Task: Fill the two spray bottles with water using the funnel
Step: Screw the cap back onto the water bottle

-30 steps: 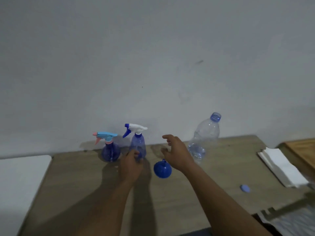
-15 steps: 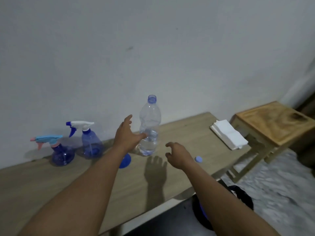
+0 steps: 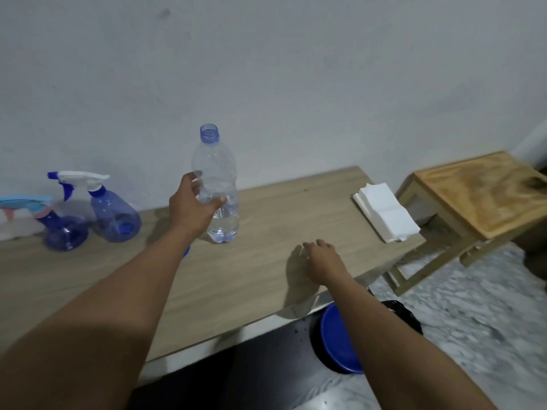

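My left hand [image 3: 192, 206] is closed around the middle of a clear, uncapped water bottle [image 3: 218, 179] that stands upright on the wooden table [image 3: 236, 279] with a little water at its bottom. Two blue spray bottles stand at the far left by the wall: one with a white and blue trigger [image 3: 114, 214], one with a light blue and pink trigger [image 3: 63, 232]. Only a sliver of the blue funnel [image 3: 186, 251] shows behind my left forearm. My right hand [image 3: 322, 260] lies palm down on the table near its front edge, fingers curled; the bottle cap is not visible.
A stack of white napkins [image 3: 384, 213] lies at the table's right end. A wooden stool [image 3: 479, 190] stands just beyond it. Below the front edge, a blue round lid or bowl [image 3: 336, 341] sits on a black object on the marbled floor.
My left hand has closed around the water bottle. My right hand has dropped onto the table where the small blue cap lay, and the cap is now out of sight. The view shifted right.
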Available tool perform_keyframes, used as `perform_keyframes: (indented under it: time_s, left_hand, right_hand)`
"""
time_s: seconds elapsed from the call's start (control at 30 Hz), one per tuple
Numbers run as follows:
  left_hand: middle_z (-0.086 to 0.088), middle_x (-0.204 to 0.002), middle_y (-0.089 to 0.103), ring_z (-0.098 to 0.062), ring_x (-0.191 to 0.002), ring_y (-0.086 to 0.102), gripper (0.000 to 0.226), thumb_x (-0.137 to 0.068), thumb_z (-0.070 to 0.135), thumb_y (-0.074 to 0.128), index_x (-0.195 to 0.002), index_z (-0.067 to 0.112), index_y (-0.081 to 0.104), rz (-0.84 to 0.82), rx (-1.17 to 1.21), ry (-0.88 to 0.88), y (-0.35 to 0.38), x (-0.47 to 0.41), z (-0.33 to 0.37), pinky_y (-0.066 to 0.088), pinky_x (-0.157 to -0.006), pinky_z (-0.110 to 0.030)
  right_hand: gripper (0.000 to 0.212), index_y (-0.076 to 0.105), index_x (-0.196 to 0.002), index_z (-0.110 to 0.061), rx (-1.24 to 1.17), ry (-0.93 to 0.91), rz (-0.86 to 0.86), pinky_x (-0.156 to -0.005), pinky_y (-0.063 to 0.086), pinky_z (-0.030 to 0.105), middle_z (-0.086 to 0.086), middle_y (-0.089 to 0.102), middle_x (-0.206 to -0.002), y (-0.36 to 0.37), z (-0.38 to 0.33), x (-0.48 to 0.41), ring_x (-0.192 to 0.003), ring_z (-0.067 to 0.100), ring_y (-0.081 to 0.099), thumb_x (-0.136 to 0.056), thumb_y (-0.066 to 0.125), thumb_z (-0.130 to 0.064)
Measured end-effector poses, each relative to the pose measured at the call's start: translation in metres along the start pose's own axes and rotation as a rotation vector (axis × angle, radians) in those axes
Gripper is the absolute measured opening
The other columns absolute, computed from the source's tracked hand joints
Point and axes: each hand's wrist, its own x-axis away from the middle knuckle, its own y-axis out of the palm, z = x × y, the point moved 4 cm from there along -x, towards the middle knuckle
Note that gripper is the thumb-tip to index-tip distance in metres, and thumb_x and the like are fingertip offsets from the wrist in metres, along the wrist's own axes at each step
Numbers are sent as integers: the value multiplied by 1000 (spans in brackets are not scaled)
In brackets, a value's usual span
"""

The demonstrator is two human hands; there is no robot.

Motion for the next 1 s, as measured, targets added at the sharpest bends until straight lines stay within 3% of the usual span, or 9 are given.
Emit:
perform_keyframes:
  time_s: [0.13, 0.33, 0.43, 0.53, 0.67, 0.73, 0.8, 0.9, 1.0]
  left_hand:
    - [6, -122, 62, -15, -111, 63, 73, -71, 25, 90, -133, 27, 51, 29, 4, -5, 2, 1, 1, 49, -94, -27]
    - [3, -123, 64, -14, -111, 62, 71, -72, 24, 89, -132, 27, 52, 59, -1, -18, 3, 8, 1, 49, -94, -28]
    - [5, -117, 64, -12, -105, 61, 68, -71, 25, 89, -131, 26, 55, 64, -24, -24, 3, 11, 3, 47, -90, -25]
    - [2, -121, 64, -16, -111, 62, 65, -70, 26, 90, -126, 28, 58, 56, -12, -26, 2, 11, 3, 52, -95, -34]
    - [4, -121, 62, -18, -111, 60, 61, -67, 30, 90, -116, 31, 53, 13, 39, -87, 2, 14, 4, 53, -96, -43]
    - [5, -116, 65, -19, -107, 63, 65, -58, 42, 88, -112, 35, 52, 19, 62, -95, 4, 13, 1, 55, -93, -43]
    - [6, -114, 66, -17, -103, 65, 63, -56, 43, 86, -110, 39, 55, 25, 94, -107, 5, 10, 0, 57, -86, -34]
    - [6, -116, 66, 1, -95, 62, 55, -76, 4, 82, -118, 28, 56, -11, 153, -123, 8, 8, -2, 49, -68, -7]
    - [9, -122, 65, -7, -105, 63, 59, -74, 6, 86, -120, 29, 56, -31, 167, -113, 10, 5, -8, 47, -81, -13]
  right_hand:
    - [35, 61, -128, -6, 26, -37, 25, -96, 49, 41, 15, 57, -122, 8, 7, -7, -112, 35, 56, -97, 45, -6]
    - [28, 65, -118, -2, -62, -91, 49, -94, 49, 39, 19, 64, -119, -12, -3, -18, -112, 36, 61, -96, 50, -10]
    - [23, 72, -100, -4, -152, -181, 106, -84, 51, 35, 18, 69, -107, -55, -30, -22, -104, 36, 65, -89, 58, -18]
    - [27, 74, -101, -8, -244, -306, 210, -85, 54, 34, 12, 73, -104, -114, -63, -18, -100, 31, 68, -85, 62, -26]
    - [24, 71, -94, 0, -427, -451, 376, -79, 54, 37, 11, 74, -87, -194, -108, 0, -84, 26, 69, -89, 65, -22]
    - [22, 75, -100, -8, -504, -510, 428, -77, 53, 24, 1, 76, -93, -228, -128, 10, -84, 15, 70, -92, 65, -26]
    - [25, 75, -111, -19, -535, -585, 411, -73, 49, 12, -10, 74, -104, -252, -148, 16, -88, 4, 69, -94, 66, -33]
    - [27, 73, -112, -11, -512, -690, 377, -82, 53, 20, -3, 74, -110, -269, -179, 18, -92, 8, 69, -94, 65, -29]
    - [30, 72, -120, -12, -415, -746, 312, -92, 51, 25, -3, 72, -118, -272, -203, 14, -101, 9, 68, -93, 68, -25]
